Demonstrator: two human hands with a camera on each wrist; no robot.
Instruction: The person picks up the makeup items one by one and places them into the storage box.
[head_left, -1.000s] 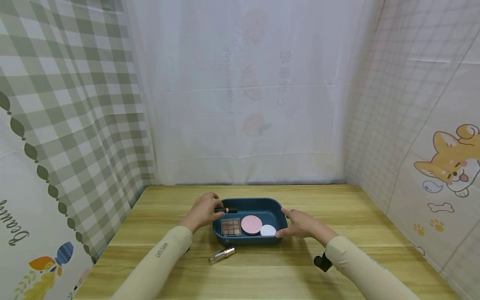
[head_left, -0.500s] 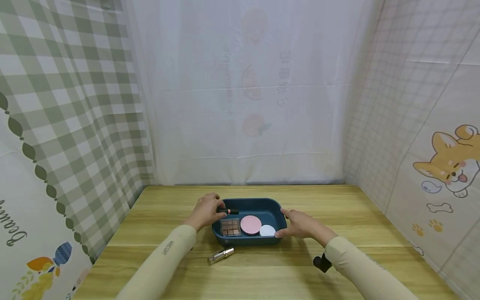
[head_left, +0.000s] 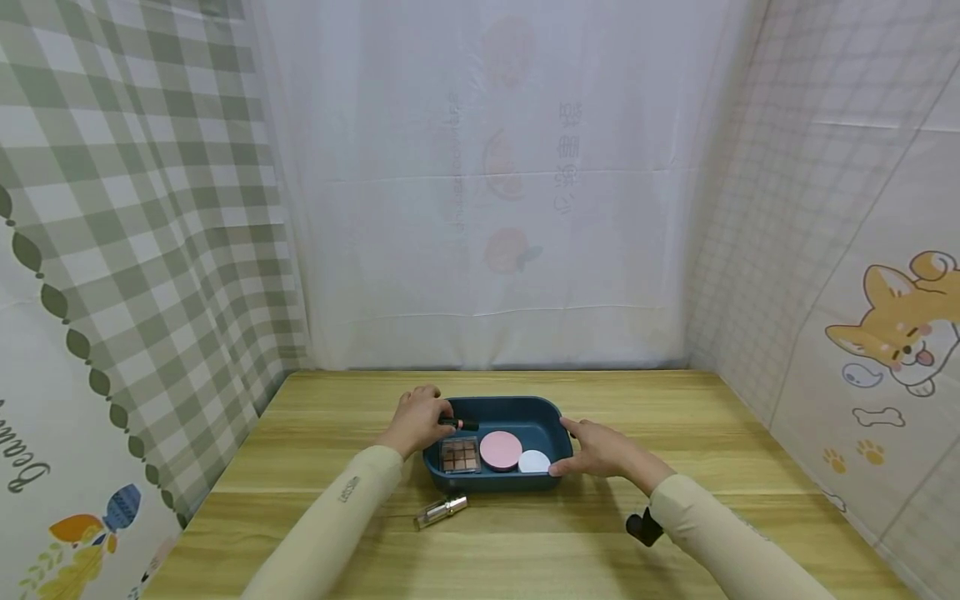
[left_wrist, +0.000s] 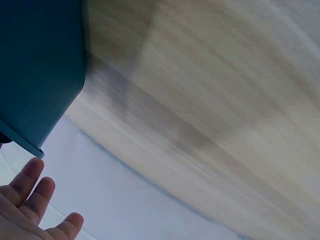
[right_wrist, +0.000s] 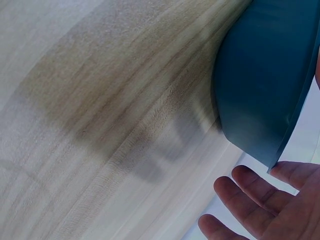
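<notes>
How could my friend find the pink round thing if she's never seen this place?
Start with the wooden table and look for the dark blue tray on it. Inside, along the near side, three things sit in a row, and the pink disc is in the middle. The square case on its left has brown patches, and the disc on its right is white.

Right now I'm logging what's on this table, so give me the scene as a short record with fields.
Left hand: holds black stick at the left end of the tray
Right hand: touches the tray's right end
Tray: dark blue, on wooden table
Tray contents: palette, pink round case, white round item
Outside tray: clear and silver tube, lying on the person's side
</notes>
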